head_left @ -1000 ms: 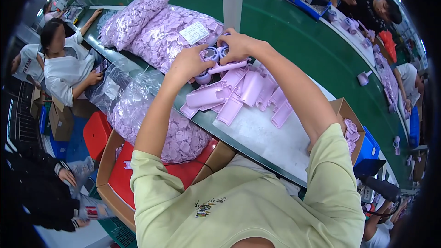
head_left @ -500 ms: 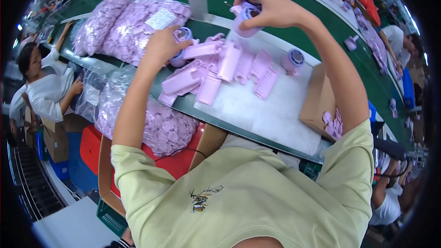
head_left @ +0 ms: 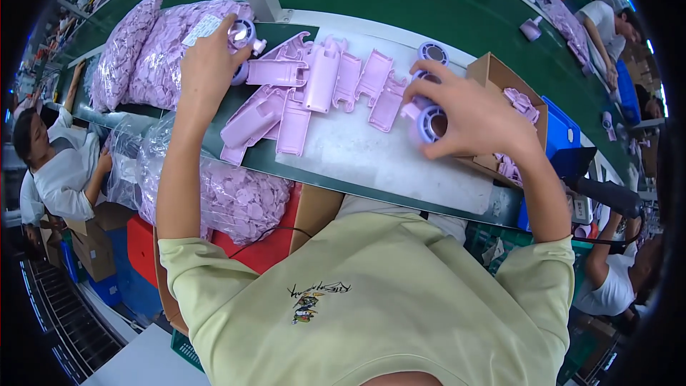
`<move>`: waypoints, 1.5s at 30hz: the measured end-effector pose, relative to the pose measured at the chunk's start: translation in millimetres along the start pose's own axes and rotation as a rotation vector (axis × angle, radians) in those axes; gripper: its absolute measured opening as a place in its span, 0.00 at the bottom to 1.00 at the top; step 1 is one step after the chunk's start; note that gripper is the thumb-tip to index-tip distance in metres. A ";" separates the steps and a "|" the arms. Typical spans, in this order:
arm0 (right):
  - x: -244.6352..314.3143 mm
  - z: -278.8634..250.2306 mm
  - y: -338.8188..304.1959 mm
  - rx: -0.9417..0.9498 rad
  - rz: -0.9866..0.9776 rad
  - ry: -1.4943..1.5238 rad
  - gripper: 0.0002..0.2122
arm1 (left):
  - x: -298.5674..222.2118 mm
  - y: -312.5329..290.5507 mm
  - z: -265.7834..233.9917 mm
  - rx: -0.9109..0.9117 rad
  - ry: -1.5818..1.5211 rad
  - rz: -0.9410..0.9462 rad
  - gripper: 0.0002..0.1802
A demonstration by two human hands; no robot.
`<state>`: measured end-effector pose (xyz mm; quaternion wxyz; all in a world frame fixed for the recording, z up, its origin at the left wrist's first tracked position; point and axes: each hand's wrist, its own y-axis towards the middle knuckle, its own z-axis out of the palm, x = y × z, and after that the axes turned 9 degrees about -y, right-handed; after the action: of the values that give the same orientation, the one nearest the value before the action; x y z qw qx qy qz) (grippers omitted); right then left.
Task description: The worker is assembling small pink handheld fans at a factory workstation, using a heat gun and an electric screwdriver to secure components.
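Across the middle of the frame lies the white work surface (head_left: 336,154); right of centre, your right hand (head_left: 477,111) is half curled, thumb and fingers around a purple ring part (head_left: 421,126), which you should keep by its outer wall, clear of the second ring part (head_left: 433,52) above. Upper left, your left hand (head_left: 206,64) bends loosely about a third ring part (head_left: 244,31); whether it grips I cannot tell, fingers hide the side and blur softens the right piece

It was a factory floor, an assembly line by its look: a long green belt (head_left: 400,1) ran past the worktop (head_left: 400,164), people in white shirts (head_left: 600,21) were beside it, and matching pink shells (head_left: 323,78) lay near bulging clear bags (head_left: 168,61).
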<state>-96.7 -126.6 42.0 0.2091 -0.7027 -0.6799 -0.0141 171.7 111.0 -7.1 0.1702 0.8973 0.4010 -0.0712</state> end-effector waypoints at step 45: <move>-27.4 28.6 -1.5 0.067 -0.060 -0.103 0.25 | -149.3 68.2 64.8 0.468 -0.254 0.738 0.31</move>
<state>-107.8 -143.7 7.9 0.1968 -0.6744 -0.7107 0.0384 123.2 -58.6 -11.1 0.0248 0.9787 0.0036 -0.2040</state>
